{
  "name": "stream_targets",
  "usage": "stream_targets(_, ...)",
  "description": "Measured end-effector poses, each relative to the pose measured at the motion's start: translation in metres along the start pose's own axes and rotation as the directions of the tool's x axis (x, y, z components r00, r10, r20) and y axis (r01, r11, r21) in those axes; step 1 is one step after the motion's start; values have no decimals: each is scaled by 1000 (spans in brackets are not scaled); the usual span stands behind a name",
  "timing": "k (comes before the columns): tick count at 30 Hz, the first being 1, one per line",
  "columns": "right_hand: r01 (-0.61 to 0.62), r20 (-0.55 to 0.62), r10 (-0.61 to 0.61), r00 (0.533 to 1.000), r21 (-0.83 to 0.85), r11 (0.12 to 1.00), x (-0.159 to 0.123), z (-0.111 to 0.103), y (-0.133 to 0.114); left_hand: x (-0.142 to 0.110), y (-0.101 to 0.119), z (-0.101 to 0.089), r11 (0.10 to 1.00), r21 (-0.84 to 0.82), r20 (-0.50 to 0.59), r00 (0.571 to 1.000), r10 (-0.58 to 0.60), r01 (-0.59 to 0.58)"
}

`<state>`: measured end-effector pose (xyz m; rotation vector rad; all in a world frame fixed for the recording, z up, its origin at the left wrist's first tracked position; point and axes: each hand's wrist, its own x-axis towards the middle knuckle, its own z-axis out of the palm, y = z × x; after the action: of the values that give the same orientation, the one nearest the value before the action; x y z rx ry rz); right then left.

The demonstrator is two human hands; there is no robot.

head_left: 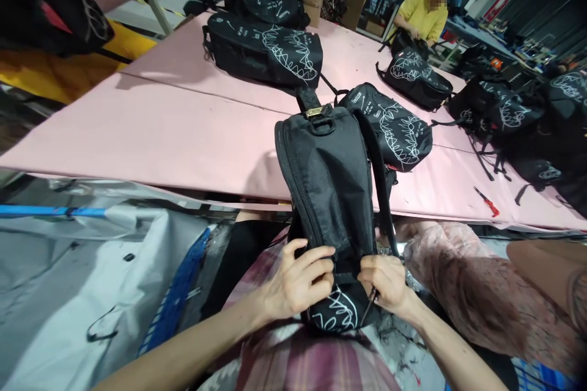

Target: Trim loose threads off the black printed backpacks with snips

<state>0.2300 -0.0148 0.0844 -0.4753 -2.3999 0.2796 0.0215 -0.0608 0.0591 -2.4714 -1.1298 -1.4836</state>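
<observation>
A black backpack stands tilted between my lap and the table edge, its side panel and zipper facing up. White scribble print shows at its lower end. My left hand grips the lower left side of the backpack, fingers bent over the fabric. On the opposite side, my right hand is closed against the backpack near the shoulder strap. A thin, pointed dark metal tool, perhaps thread snips, sticks out below the right fist. The fingertips of that hand are partly hidden.
Several printed black backpacks lie on the pink table, one just behind mine. Red-handled scissors lie at the right. A person in yellow works across the table; another's patterned clothing is beside me. Grey sheeting hangs left.
</observation>
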Motion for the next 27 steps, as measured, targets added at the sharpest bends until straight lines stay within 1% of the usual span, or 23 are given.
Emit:
stream_targets(3, -9, -25, 9, 1000, 28, 1000, 1, 0, 1, 3, 1, -4, 999, -24, 29, 999, -45, 46)
stream_targets(6, -36, -73, 42, 996, 75, 997, 3, 1, 1, 13, 1, -14, 991, -53, 94, 989, -113, 119)
stream_targets(9, -42, -105, 50, 993, 80, 996, 5, 2, 3, 35, -2, -27, 989, -41, 205, 970, -130, 141)
stream_targets(11, -12, -105, 19, 994, 60, 998, 5, 4, 4, 52, -5, -32, 991, 59, 316, 939, -135, 122)
stream_targets(13, 28, -102, -23, 994, 43, 999, 7, 5, 6, 68, -8, -32, 985, 164, 461, 880, -119, 47)
stream_targets(14, 46, -98, -42, 994, 39, 998, 8, 6, 6, 75, -10, -30, 983, 182, 531, 842, -97, -1)
stream_targets(16, 72, -92, -68, 993, 35, 997, 11, 8, 6, 88, -13, -25, 990, 127, 666, 745, -41, -59)
stream_targets(18, 87, -101, -83, 991, 37, 996, 13, 9, 6, 98, -16, -20, 998, 50, 759, 650, -14, -36)
stream_targets(19, 91, -108, -86, 990, 38, 995, 14, 9, 6, 101, -17, -19, 999, 38, 790, 613, -21, -14)
stream_targets(20, 92, -116, -87, 989, 37, 995, 15, 10, 6, 103, -18, -17, 999, 44, 809, 587, -37, 2)
stream_targets(21, 90, -121, -85, 989, 36, 995, 15, 10, 6, 105, -19, -16, 998, 58, 814, 579, -52, 8)
stream_targets(22, 87, -123, -81, 989, 38, 996, 15, 11, 7, 104, -19, -15, 997, 73, 808, 586, -62, 6)
stream_targets(23, 82, -124, -76, 989, 42, 996, 14, 11, 7, 103, -19, -14, 997, 76, 794, 604, -62, 3)
stream_targets(25, 73, -130, -67, 989, 44, 996, 13, 11, 8, 97, -20, -12, 999, 47, 756, 653, -41, 8)
stream_targets(27, 72, -128, -67, 989, 31, 997, 12, 11, 8, 90, -21, -11, 999, 7, 711, 703, -34, 42)
